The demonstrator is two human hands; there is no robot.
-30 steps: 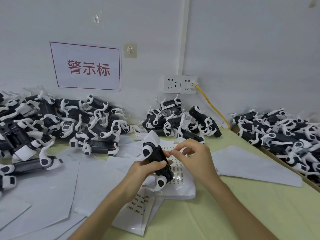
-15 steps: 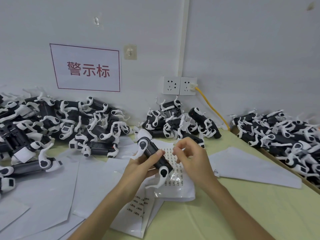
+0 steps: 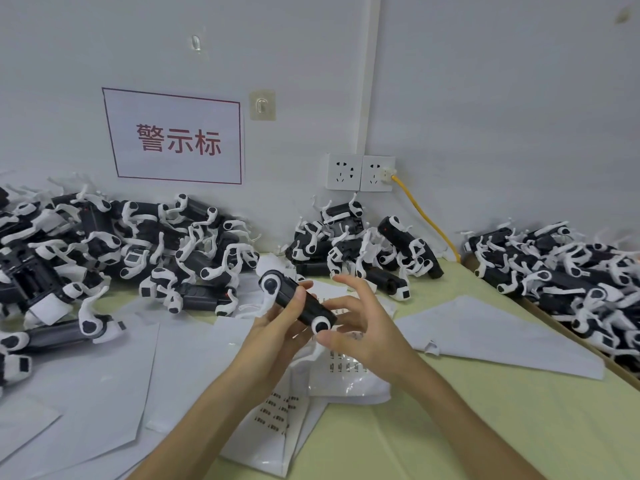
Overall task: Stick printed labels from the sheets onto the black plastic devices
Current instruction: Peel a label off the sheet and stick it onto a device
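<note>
My left hand (image 3: 277,327) grips a black plastic device (image 3: 298,301) with white round ends, held tilted above the table's middle. My right hand (image 3: 360,327) hovers just right of the device with its fingers spread and relaxed; its thumb lies close under the device's near white end. Whether a label sits on a fingertip I cannot tell. Label sheets (image 3: 343,367) with rows of small printed labels lie under both hands, and another sheet (image 3: 277,414) lies nearer me.
Piles of black-and-white devices lie at the left (image 3: 114,251), at the back centre (image 3: 360,251) and in a tray at the right (image 3: 568,278). Blank backing sheets (image 3: 86,382) cover the left of the table (image 3: 450,427). A yellow cable (image 3: 426,216) runs from the wall sockets.
The left hand has turned the device from steep to flatter and lifted it a little. The right hand's fingers, pinched together near the device before, have spread apart.
</note>
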